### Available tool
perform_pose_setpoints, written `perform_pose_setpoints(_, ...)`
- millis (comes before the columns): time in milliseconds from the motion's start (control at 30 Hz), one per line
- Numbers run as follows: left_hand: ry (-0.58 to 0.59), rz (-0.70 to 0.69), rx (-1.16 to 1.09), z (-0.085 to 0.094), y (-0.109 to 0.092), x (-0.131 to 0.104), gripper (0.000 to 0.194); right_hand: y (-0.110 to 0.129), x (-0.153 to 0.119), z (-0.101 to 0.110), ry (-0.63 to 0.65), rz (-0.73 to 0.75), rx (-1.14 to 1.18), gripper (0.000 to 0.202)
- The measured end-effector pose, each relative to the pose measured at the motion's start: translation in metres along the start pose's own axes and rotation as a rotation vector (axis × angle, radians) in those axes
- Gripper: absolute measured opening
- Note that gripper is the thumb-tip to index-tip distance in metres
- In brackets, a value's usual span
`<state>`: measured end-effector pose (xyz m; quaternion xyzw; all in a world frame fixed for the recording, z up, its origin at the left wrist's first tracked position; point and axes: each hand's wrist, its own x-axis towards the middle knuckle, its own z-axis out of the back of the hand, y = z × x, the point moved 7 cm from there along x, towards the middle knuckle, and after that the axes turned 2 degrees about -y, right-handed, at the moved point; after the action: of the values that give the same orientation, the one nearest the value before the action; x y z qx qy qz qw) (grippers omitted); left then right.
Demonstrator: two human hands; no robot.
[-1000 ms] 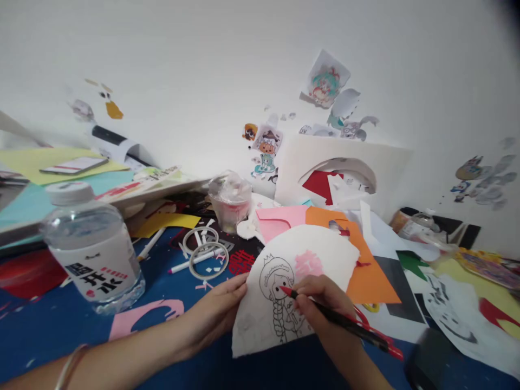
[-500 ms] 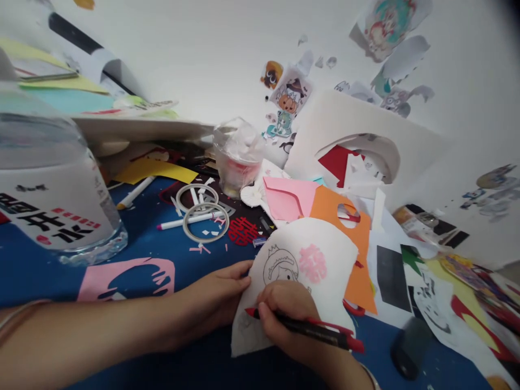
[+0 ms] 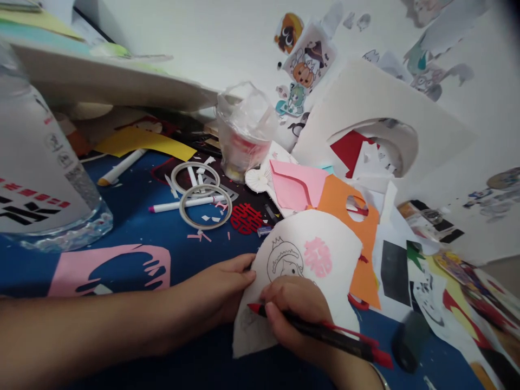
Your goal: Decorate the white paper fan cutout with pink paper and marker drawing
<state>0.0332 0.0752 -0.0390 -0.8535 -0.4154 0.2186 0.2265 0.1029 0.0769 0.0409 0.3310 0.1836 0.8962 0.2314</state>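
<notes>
A white sheet of paper [image 3: 343,244] with a rounded top edge is in front of me. It bears a black line drawing of a figure [image 3: 280,259] with a crown and a pink paper cut-out character [image 3: 319,257]. My left hand [image 3: 221,287] grips the sheet's left edge, thumb on top and the other fingers mostly hidden. In my right hand [image 3: 298,306] is a black pen [image 3: 345,342] with a red tip and red end. Its tip is at the lower left of the paper, by faint grey lines; I cannot tell whether it touches.
Two tape rings [image 3: 206,207], a white marker [image 3: 170,207] and a red paper-cut character [image 3: 246,218] lie to the left. A large clear bottle [image 3: 87,216] stands far left. Behind are a bagged cup [image 3: 246,143] and orange paper [image 3: 337,189]. A dark mouse-like object [image 3: 410,341] sits right.
My viewpoint has shifted, so the bottle slides left and the wall pictures move right. Both hands keep their hold, and the pen tip stays close to the same spot on the paper.
</notes>
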Motion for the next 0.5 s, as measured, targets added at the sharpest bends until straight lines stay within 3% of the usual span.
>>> perform_pose_setpoints(133,-0.011,-0.012,-0.001,0.007,0.002,0.003,0.047,-0.001,-0.003,0.006,-0.03,-0.018,0.061,0.021)
perform_pose_setpoints(333,-0.034,0.005,0.051,0.004,-0.01,0.003,0.056,-0.021,-0.015,0.039,-0.397,-0.209,0.346,0.018)
perform_pose_setpoints(400,0.007,0.013,0.069,-0.002,-0.014,0.002,0.056,-0.017,-0.012,0.038,-0.353,-0.18,0.329,0.018)
perform_pose_setpoints(500,0.045,0.043,0.129,-0.006,-0.013,0.001,0.054,-0.002,-0.004,0.021,-0.145,-0.078,0.17,0.021)
